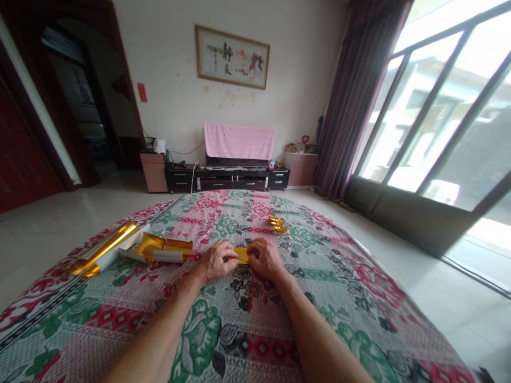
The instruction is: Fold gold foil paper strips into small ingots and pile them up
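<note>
A small strip of gold foil paper (241, 255) lies on the patterned cloth between my two hands. My left hand (219, 260) has its fingers closed on the strip's left end. At the right end, my right hand (263, 258) pinches it with thumb and bent fingers. The fingers cover both ends of the strip. Beyond my right hand sit several small folded gold foil pieces (278, 224) in a short row. To the left of my left hand lie gold foil sheets (159, 247), partly curled, with white undersides showing.
Another rolled gold foil sheet (106, 250) lies near the left edge of the floral cloth (199, 340). Past the bed-like surface stands a low black cabinet (235, 183) with a pink cloth (239, 141) draped above it. Large windows (435, 101) are on the right.
</note>
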`<state>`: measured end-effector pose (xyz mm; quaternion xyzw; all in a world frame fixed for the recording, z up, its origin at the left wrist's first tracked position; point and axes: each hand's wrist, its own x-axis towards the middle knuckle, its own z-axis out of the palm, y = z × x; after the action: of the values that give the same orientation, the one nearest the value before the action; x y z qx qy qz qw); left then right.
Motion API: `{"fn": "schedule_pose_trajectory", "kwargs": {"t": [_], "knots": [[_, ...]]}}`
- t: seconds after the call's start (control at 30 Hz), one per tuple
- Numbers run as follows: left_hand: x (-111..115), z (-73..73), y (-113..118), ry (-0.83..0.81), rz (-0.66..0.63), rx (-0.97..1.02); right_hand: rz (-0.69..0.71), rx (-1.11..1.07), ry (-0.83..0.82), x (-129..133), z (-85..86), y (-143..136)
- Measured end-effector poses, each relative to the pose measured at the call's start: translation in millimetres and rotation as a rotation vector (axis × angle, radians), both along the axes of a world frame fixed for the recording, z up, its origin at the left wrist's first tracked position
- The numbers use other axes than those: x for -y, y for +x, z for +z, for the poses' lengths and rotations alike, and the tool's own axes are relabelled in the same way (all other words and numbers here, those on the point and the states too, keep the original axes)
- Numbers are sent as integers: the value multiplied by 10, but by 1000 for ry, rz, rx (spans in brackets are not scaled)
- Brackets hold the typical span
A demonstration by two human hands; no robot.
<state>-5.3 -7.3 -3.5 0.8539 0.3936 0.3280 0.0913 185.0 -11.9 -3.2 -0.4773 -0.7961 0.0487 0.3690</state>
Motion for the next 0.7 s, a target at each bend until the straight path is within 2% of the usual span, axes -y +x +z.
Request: {"fn": "schedule_pose_trajectory", "kwargs": {"t": [0.23,0.6,0.7], "knots": [[19,-26,118,38,163,-35,-118,93,-29,50,5,-40],[45,-26,129,47,151,-93,-160,191,-36,197,8,-61],[46,-54,162,39,218,-96,-176,203,-39,237,22,-76]]}}
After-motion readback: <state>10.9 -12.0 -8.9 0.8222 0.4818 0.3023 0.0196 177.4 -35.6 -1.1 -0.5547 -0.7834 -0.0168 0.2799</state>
